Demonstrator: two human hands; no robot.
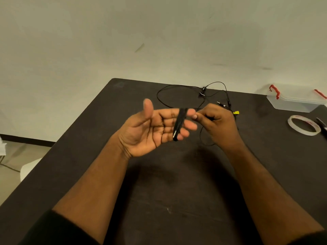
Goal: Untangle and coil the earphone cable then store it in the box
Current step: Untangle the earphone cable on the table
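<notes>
Above the dark table [159, 191], I am holding my left hand [155, 128] palm up, fingers straight and together, thumb raised. Several turns of the black cable [179, 123] are lying wound around those four fingers near their tips, forming a narrow coil across them. Just to the right, my right hand [217, 122] is curling its fingers and pinching the cable between thumb and forefinger, its fingertips almost touching those of the left. From that hand the loose remainder of the cable is trailing back across the table in a wide loop towards the far edge, where a small inline piece [203, 91] and a plug [221, 103] are showing; a yellow tag [236, 113] is peeking out beside my right knuckles. Near the far right edge a clear box [295, 101] with red latches is sitting closed. Nearer me on that side, a tape roll [303, 127] is lying flat, with a dark tool [322, 123] just beside it.
</notes>
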